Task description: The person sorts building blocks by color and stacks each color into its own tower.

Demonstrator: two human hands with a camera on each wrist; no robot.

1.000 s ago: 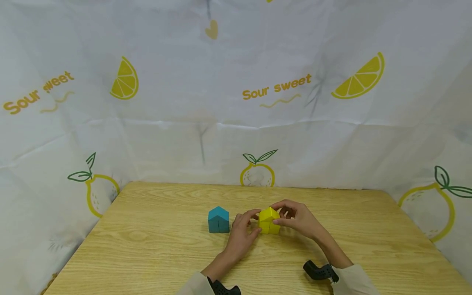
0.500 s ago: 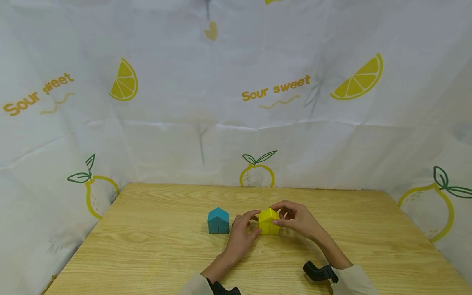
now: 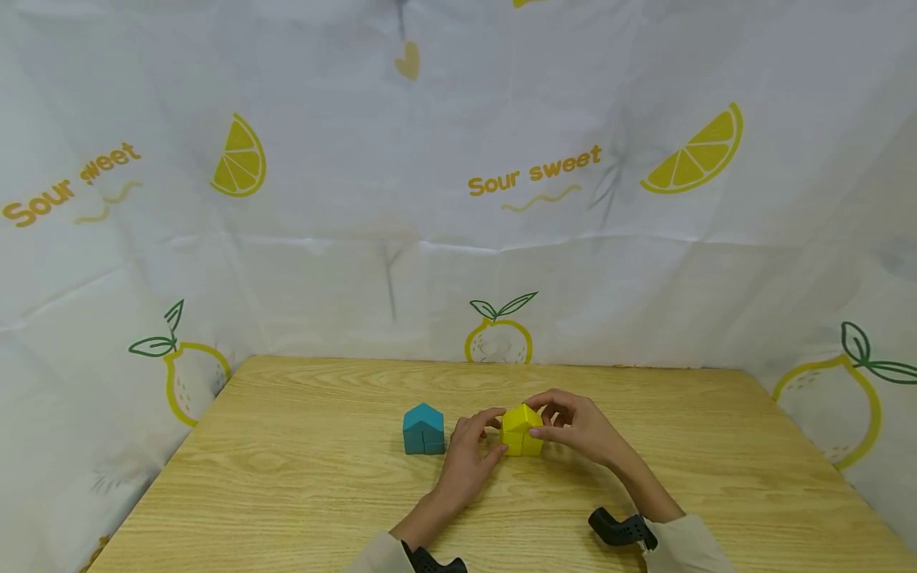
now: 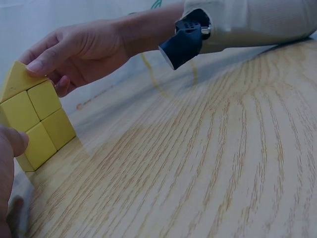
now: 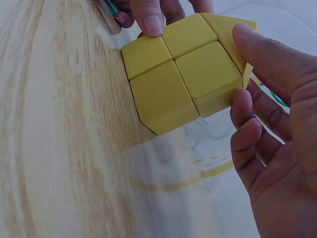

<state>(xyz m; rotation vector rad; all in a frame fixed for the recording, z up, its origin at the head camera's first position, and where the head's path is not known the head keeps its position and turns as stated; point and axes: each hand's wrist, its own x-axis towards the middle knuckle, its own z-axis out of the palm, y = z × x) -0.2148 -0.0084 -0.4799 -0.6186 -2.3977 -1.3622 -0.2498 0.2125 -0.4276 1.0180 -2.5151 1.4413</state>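
Observation:
A small house of yellow blocks stands on the table in front of both hands. Several yellow cubes (image 5: 163, 91) make up its lower body, stacked in two rows. On top of them sits a yellow triangular roof block (image 4: 20, 83). My right hand (image 3: 583, 430) pinches this roof block from the right, thumb on the front face, other fingers behind. From the left, my left hand (image 3: 467, 460) holds the cubes between thumb and fingers. A blue block house (image 3: 423, 434) of the same shape stands just left of my left hand, touched by neither hand.
The wooden table (image 3: 286, 485) reaches back to a white cloth (image 3: 344, 286) printed with lemons, which also hangs along both sides. A black wrist device (image 3: 622, 528) sits at the right sleeve; another (image 3: 435, 562) is at the left.
Both hands keep their hold on the yellow house, and the blocks stay in place. Only the head view has shifted very slightly.

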